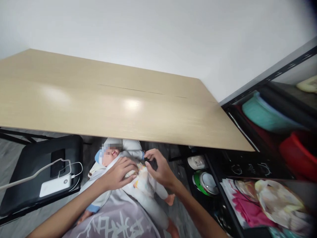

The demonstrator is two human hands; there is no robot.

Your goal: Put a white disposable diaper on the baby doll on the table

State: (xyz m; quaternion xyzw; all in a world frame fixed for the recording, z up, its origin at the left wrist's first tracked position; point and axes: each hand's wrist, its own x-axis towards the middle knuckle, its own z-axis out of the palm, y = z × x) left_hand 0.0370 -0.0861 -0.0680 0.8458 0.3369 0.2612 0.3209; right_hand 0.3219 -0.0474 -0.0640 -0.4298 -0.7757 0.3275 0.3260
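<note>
Left hand (122,172): palm down, resting on the doll's chest.
Right hand (158,168): fingers curled at the clothing, touching the doll (138,185).
Table (111,105): edge just beyond both hands.
Power bank (54,185): on chair (27,172), left of left hand.
Shelves (260,165): right of right hand.

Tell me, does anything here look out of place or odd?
Nothing looks spilled or broken. One oddity: the baby doll lies on the person's lap below the table, not on it. Both hands, left hand and right hand, rest on its chest.
</note>
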